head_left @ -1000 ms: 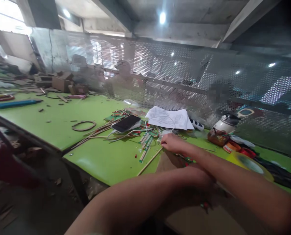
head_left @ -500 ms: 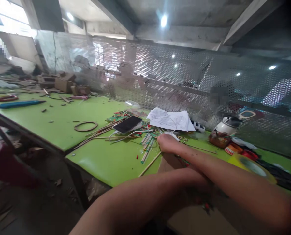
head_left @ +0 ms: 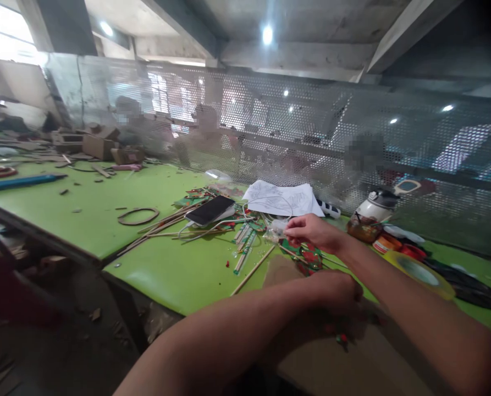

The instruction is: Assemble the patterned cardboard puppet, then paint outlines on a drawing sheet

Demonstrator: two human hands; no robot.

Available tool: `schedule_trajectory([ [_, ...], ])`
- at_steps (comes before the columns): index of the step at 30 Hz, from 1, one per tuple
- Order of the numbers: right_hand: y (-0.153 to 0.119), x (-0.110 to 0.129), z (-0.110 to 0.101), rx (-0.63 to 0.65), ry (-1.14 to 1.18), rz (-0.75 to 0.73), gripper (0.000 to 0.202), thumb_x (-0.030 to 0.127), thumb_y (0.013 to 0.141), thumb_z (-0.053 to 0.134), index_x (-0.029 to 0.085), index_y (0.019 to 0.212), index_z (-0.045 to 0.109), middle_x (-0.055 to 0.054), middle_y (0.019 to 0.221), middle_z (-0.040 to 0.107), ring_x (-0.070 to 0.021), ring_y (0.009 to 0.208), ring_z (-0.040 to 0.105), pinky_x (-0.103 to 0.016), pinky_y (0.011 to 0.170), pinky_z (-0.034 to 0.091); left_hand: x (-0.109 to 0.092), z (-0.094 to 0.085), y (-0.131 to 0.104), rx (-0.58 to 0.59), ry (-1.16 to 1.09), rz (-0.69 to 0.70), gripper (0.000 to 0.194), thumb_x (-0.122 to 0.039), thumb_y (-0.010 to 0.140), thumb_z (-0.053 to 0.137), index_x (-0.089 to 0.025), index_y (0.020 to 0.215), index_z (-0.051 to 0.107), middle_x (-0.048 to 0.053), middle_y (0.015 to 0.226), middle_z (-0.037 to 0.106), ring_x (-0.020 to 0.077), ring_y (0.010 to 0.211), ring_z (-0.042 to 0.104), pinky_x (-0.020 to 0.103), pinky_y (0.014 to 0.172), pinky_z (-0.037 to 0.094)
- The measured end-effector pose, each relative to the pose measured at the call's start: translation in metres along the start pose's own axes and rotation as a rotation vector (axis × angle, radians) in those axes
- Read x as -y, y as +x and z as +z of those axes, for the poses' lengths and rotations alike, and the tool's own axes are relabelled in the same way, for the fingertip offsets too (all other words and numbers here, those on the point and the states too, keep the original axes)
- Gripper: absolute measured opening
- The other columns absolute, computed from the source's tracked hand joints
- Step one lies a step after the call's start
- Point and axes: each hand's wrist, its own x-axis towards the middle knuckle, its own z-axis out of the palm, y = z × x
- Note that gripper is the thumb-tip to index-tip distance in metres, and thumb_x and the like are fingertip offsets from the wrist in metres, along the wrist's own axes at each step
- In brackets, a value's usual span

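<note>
My right hand (head_left: 311, 231) is over the green table, its thumb and fingers pinched together; anything between them is too small to make out. A small clear bag (head_left: 275, 231) lies just left of its fingertips. Below it rest red and green printed pieces (head_left: 310, 257) with thin sticks. My left hand (head_left: 339, 290) is curled closed over a brown cardboard sheet (head_left: 311, 366), with its fingertips hidden from view. Under that hand, a small red and green bit (head_left: 342, 339) shows in shadow. Short striped sticks (head_left: 245, 247) lie left of my right hand.
A black phone (head_left: 210, 210) with a white cable and white papers (head_left: 282, 198) lie at the back. To the right are a white-topped jar (head_left: 371, 214) and a yellow tape roll (head_left: 420, 275). A perforated metal screen (head_left: 270, 137) stands behind, with people beyond it.
My right hand has lifted and moved right, away from the small clear bag and nearer my left hand. My left hand shows more clearly now. The camera view has shifted slightly.
</note>
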Motion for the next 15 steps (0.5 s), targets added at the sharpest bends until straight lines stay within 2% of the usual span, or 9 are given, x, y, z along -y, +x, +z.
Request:
schedule_trajectory([
  [3, -0.045, -0.004, -0.014, -0.043, 0.372, 0.043, 0.021, 0.030, 0.070, 0.073, 0.012, 0.078, 0.067, -0.004, 0.070, 0.064, -0.0093, 0.058, 0.054, -0.022, 0.056, 0.043, 0.000, -0.002, -0.003, 0.017, 0.121, 0.058, 0.025, -0.041, 0.077, 0.062, -0.016, 0.077, 0.069, 0.002, 0.064, 0.061, 0.0137, 0.053, 0.048, 0.026, 0.050, 0.033],
  [7, -0.094, -0.019, -0.027, -0.149, 0.589, 0.116, 0.021, 0.027, 0.067, 0.078, 0.013, 0.079, 0.068, -0.002, 0.069, 0.062, -0.0082, 0.056, 0.053, -0.022, 0.055, 0.041, -0.001, -0.003, -0.007, -0.054, 0.061, 0.065, 0.016, -0.030, 0.076, 0.062, -0.016, 0.073, 0.068, 0.001, 0.062, 0.061, 0.0116, 0.052, 0.046, 0.024, 0.049, 0.031],
  [11, -0.117, -0.034, -0.036, -0.302, 0.680, 0.055, 0.021, 0.026, 0.065, 0.080, 0.012, 0.077, 0.070, -0.002, 0.068, 0.062, -0.0081, 0.056, 0.052, -0.023, 0.055, 0.040, -0.003, -0.007, -0.009, -0.126, -0.044, 0.095, 0.009, -0.017, 0.072, 0.058, -0.015, 0.071, 0.067, 0.000, 0.064, 0.061, 0.0098, 0.054, 0.046, 0.022, 0.051, 0.031],
  [15, -0.127, -0.043, -0.039, -0.385, 0.696, 0.004, 0.020, 0.028, 0.065, 0.080, 0.013, 0.075, 0.071, -0.002, 0.066, 0.061, -0.0087, 0.057, 0.050, -0.024, 0.054, 0.037, -0.004, -0.025, -0.008, -0.186, -0.208, 0.011, 0.014, -0.012, 0.071, 0.052, -0.013, 0.071, 0.066, 0.000, 0.061, 0.060, 0.0089, 0.054, 0.047, 0.020, 0.052, 0.033],
])
